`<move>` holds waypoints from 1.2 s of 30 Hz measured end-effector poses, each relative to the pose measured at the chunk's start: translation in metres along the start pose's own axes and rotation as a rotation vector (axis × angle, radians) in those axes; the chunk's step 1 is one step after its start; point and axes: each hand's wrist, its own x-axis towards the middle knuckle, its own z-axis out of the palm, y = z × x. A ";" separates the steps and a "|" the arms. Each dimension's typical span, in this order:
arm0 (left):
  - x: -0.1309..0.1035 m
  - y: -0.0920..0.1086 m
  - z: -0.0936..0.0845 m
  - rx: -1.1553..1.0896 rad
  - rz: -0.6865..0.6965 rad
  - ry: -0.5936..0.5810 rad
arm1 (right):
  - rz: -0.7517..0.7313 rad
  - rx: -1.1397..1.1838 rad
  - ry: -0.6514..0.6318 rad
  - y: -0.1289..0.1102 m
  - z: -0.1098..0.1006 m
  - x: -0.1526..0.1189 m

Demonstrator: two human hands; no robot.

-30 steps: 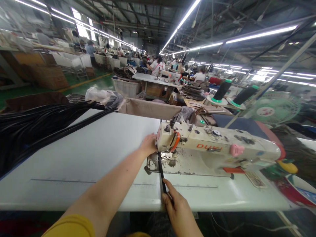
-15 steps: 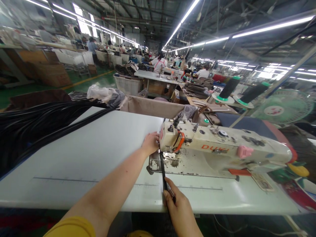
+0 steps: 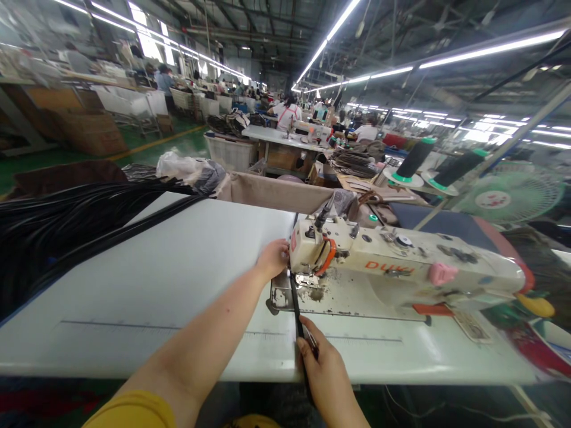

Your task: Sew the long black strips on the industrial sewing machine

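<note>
A narrow black strip (image 3: 296, 303) runs from the needle area of the cream sewing machine (image 3: 379, 261) down over the table's front edge. My right hand (image 3: 319, 356) is closed on this strip near that edge, with a small metal tool also held against the palm. Beside the machine's head, on its left, is my left hand (image 3: 274, 258); its fingertips are hidden behind the head, so what they touch cannot be made out.
Many black strips (image 3: 89, 226) lie heaped on the left of the white table (image 3: 200, 249). Behind it stands a beige fabric-lined bin (image 3: 276, 193). Thread cones (image 3: 413, 160) and a green fan (image 3: 495, 199) are at the right. People sit at machines farther back.
My right hand has shifted very slightly, still on the strip. My left hand stays beside the machine's head. The view has moved a little.
</note>
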 end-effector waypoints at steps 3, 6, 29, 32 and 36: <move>0.000 -0.002 0.000 -0.081 -0.046 0.063 | -0.099 -0.004 0.106 0.003 0.000 0.000; -0.001 -0.003 -0.005 -0.162 -0.109 0.140 | -0.152 -0.030 0.195 0.008 0.002 -0.003; -0.144 0.011 -0.056 -0.694 -0.304 0.399 | 0.043 0.639 -0.172 -0.052 0.035 0.030; -0.162 0.016 -0.064 -0.656 -0.259 0.400 | 0.066 0.676 -0.209 -0.056 0.044 0.043; -0.183 0.016 -0.071 -0.608 -0.238 0.406 | 0.060 0.713 -0.258 -0.063 0.055 0.057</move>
